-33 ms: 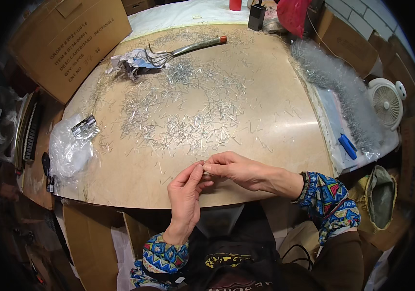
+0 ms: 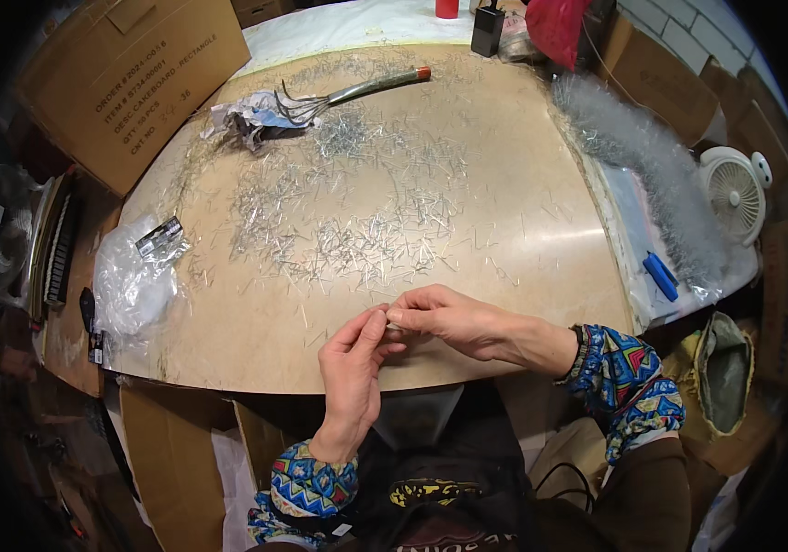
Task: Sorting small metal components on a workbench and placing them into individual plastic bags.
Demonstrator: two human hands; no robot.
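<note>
My left hand and my right hand meet at the table's near edge, fingertips pinched together. Thumbs and forefingers press close to each other, and whatever sits between them is too small and too covered to make out. Just beyond the fingers, many small bent silvery wire pieces lie scattered across the tan tabletop. A denser heap of the wire pieces is farther back. Near that heap lies a hand rake with curved metal tines, its tines over crumpled paper.
Clear plastic bags lie at the table's left edge, below a large cardboard box. Along the right side are a heap of fine wire pieces on plastic, a blue clip-like object and a white fan. An open yellowish bag stands lower right.
</note>
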